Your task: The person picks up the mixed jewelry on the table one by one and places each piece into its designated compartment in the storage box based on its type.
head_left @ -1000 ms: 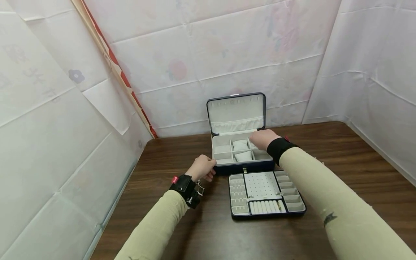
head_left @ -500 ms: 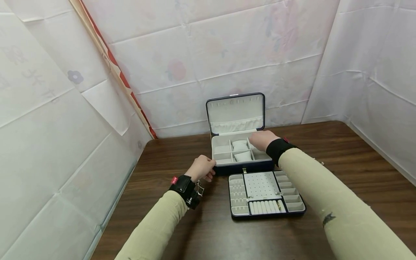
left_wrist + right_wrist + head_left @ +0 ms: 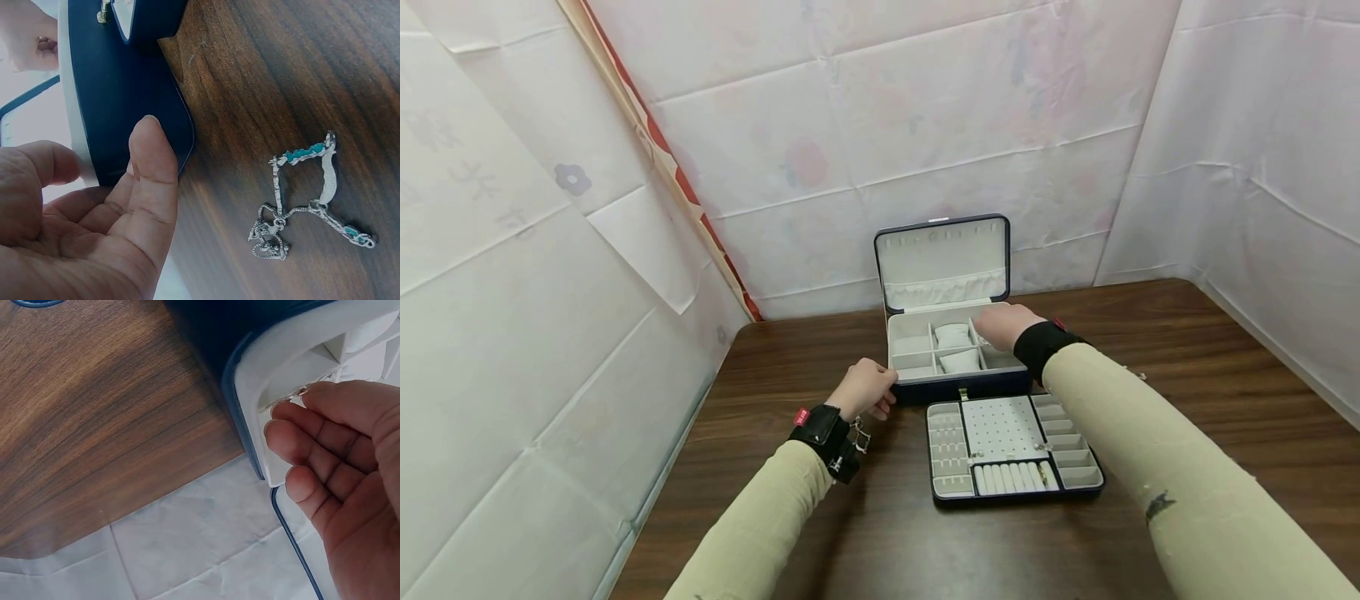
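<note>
Hands unmoved, right hand (image 3: 1006, 323) hiding jewelry box (image 3: 958, 367) compartment contents

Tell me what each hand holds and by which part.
The left hand holds the jewelry box by its front left corner. The right hand reaches into a back right compartment; whether it holds anything cannot be told.

Bright, even, diffuse light; soft shadows under the arms, wide-angle bending at edges, close wrist views slightly soft.
</note>
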Motion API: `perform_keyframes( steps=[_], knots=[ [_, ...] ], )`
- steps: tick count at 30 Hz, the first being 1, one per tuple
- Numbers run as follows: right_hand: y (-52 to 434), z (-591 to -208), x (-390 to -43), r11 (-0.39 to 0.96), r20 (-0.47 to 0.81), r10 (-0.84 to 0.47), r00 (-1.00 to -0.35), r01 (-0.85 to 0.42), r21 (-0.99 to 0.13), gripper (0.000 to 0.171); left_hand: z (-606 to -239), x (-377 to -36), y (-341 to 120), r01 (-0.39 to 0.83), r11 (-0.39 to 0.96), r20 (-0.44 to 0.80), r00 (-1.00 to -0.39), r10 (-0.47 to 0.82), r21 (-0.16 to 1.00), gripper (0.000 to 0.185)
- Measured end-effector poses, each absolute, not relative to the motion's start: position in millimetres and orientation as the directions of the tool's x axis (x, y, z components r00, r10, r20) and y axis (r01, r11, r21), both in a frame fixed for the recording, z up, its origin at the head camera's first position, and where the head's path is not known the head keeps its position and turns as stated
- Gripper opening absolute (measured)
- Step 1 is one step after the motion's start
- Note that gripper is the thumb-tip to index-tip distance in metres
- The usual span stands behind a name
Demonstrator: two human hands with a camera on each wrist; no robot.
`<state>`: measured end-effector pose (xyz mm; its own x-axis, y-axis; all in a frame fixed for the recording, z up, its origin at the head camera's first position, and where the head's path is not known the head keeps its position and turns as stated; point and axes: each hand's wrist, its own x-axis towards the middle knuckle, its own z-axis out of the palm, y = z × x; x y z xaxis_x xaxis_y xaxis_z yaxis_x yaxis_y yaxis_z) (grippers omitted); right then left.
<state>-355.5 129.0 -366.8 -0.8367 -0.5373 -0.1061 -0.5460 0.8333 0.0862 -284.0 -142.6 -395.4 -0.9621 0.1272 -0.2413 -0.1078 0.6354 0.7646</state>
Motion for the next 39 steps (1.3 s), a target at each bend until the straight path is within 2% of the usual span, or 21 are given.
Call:
perform_keyframes(
  steps=[9, 21, 33, 39],
  knots=[
    [128.4, -365.6, -357.3, 0.820, -0.150, -0.548, -0.823, -0.564, 0.097, 0.024, -394.5, -282.7, -143.0, -0.098, 0.635, -0.236, -0.962, 0.136, 0.766, 0.035],
    [130.7, -361.1, -357.2, 0.828, -0.190, -0.544, -0.817, -0.560, 0.039, 0.023, -395.9, -287.8, -144.7, -0.108, 0.642, -0.248, -0.960, 0.131, 0.759, 0.036],
    [132.3, -358.0, -353.5, 0.835, -0.188, -0.521, -0.833, -0.543, 0.091, 0.021, -397.0, -287.6, -145.5, -0.105, 0.640, -0.239, -0.963, 0.127, 0.761, 0.035],
    [134.4, -365.7, -358.5, 0.788, -0.155, -0.578, -0.801, -0.597, 0.150, 0.021, -399.2, -290.4, -146.2, -0.103, 0.641, -0.243, -0.961, 0.134, 0.760, 0.035]
  ],
)
